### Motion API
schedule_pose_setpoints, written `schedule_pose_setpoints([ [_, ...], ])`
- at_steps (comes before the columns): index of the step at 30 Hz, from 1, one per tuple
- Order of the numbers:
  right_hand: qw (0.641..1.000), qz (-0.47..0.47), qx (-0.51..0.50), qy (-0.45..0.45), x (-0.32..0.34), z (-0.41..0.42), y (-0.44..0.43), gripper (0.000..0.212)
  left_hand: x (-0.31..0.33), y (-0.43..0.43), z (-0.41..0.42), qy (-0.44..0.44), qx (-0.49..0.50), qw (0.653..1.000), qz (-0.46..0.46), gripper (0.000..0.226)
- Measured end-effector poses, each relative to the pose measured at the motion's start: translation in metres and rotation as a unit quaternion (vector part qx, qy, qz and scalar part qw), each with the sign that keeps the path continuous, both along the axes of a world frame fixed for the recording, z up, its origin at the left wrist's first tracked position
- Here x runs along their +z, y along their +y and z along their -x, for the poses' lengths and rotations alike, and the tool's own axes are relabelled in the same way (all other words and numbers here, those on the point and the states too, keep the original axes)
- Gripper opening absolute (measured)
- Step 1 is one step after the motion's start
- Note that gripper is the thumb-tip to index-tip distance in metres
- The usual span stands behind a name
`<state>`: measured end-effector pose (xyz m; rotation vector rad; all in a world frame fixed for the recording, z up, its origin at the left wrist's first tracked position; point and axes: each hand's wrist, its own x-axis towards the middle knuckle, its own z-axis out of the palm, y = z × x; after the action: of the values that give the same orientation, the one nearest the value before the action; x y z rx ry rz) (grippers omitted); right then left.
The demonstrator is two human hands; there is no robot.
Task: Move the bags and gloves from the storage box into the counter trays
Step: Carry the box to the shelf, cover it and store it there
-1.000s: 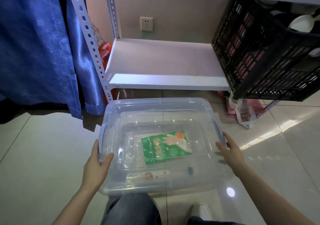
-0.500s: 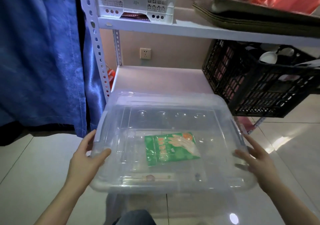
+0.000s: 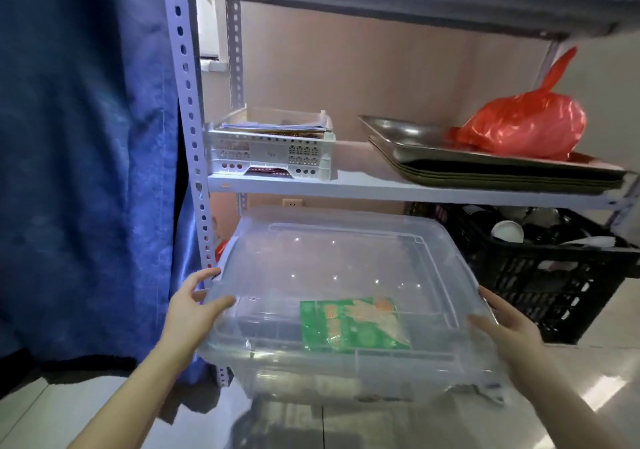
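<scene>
two hands (image 3: 194, 313) (image 3: 507, 327) hold the clear storage box (image 3: 346, 268) over glossy floor tiles (image 3: 52, 410).

— What do the hands hold?
— The left hand (image 3: 188, 310) and right hand (image 3: 507, 324) grip opposite sides of a clear lidded plastic storage box (image 3: 346, 265), clear of the floor.
— Inside?
— A flat green glove packet (image 3: 351, 325), near the front.

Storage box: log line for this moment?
storage box: lifted off floor | left hand: gripping | right hand: gripping | glove packet: inside
</scene>
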<state>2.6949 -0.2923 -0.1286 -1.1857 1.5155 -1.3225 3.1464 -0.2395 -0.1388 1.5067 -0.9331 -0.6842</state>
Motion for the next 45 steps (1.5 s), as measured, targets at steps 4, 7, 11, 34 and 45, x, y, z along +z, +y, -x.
schedule_pose_setpoints([
  [4, 0.999, -0.012, -0.025, -0.018, 0.003, -0.008, -0.051, 0.053, 0.002, -0.048, -0.001, 0.019, 0.028, 0.999, 0.000, 0.046],
  [7, 0.998, -0.029, -0.045, -0.035, 0.010, -0.013, -0.090, 0.052, 0.011, -0.086, -0.003, -0.012, 0.074, 0.997, 0.008, 0.031],
  [11, 0.997, -0.047, -0.055, 0.005, 0.022, -0.017, -0.139, 0.049, 0.028, -0.117, -0.002, -0.189, 0.072, 0.978, -0.038, 0.024],
  [34, 0.772, 0.332, -0.010, 0.542, 0.001, -0.087, -0.126, 0.052, 0.014, -0.123, 0.068, -0.568, 0.064, 0.817, 0.067, 0.033],
  [45, 0.800, 0.292, 0.017, 0.524, -0.009, -0.097, -0.169, 0.060, -0.005, -0.166, 0.061, -0.643, 0.000, 0.766, 0.022, 0.072],
])
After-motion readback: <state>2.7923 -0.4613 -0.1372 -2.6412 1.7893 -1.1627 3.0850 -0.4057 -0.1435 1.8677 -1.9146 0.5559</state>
